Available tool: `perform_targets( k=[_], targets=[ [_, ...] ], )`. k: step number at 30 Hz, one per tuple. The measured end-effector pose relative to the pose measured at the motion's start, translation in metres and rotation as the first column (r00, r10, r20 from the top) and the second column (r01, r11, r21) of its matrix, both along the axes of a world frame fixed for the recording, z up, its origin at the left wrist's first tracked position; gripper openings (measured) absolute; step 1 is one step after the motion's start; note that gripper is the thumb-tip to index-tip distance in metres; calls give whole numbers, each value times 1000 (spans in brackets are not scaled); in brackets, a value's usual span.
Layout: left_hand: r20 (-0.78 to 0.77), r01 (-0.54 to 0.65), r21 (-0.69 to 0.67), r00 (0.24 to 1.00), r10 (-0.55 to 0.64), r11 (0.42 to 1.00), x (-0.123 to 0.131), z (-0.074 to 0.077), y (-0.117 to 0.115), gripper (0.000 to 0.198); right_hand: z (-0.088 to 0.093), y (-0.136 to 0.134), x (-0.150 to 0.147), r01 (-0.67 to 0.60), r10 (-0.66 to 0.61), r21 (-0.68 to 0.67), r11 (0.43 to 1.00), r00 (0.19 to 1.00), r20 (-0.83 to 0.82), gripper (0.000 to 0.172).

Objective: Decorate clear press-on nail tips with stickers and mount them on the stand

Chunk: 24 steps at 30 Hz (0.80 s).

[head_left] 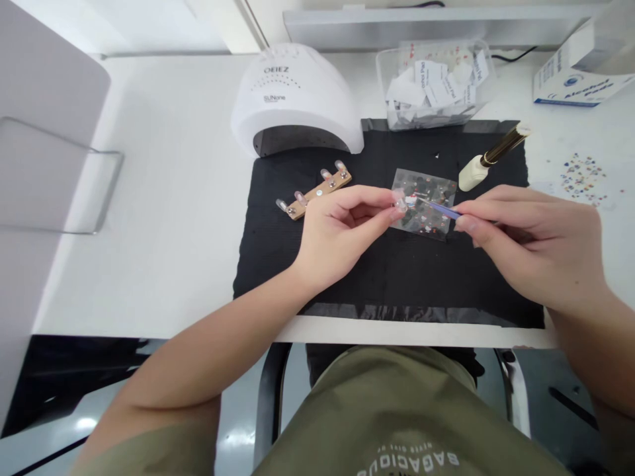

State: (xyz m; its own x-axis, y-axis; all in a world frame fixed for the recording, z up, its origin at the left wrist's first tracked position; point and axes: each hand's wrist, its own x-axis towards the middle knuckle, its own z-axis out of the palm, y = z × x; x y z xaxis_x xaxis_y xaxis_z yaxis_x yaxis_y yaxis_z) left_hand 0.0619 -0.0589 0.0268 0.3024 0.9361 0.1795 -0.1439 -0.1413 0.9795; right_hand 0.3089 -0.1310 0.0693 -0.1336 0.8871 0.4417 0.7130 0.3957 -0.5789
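Note:
My left hand point(342, 231) pinches a small clear press-on nail tip point(398, 199) between thumb and fingers, above the black mat. My right hand point(536, 244) is shut on slim blue tweezers point(443, 208), whose fine point reaches to the nail tip. Whether the point carries a tiny decoration is too small to tell. Beneath the tweezers lies a transparent sheet of nail stickers point(424, 203). Left of my left hand, a wooden strip point(317, 197) holds several nail tips on clips.
A white SUNone UV nail lamp point(295, 99) stands behind the black mat point(387, 277). A cream-and-gold brush bottle point(489, 158) lies at right. Behind are a plastic box of torn wrappers point(434, 86) and an alcohol pad carton point(578, 73). Coloured nail decorations point(583, 177) are scattered on the white table point(169, 198).

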Motion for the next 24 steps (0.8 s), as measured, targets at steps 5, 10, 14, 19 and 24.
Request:
perform_targets(
  k=[5, 10, 14, 19, 24],
  targets=[
    [-53, -3, 186, 999, 13, 983, 1, -6, 1, 13, 2, -2, -1, -31, 28, -49, 998, 998, -62, 17],
    [-106, -3, 128, 994, 17, 992, 0, -6, 0, 12, 4, -1, 0, -38, 34, -41, 998, 995, -90, 19],
    [-146, -16, 125, 989, 34, 992, -1, -5, -2, 13, 3, 1, 1, -45, 41, -50, 998, 997, -66, 20],
    [-170, -17, 173, 984, 47, 985, -1, -3, -1, 8, 3, 1, 0, -39, 34, -59, 998, 996, -77, 18],
    [-141, -23, 141, 989, 43, 990, 0, -2, -2, 10, 4, 1, -1, -35, 28, -74, 997, 995, -92, 18]
  ],
)
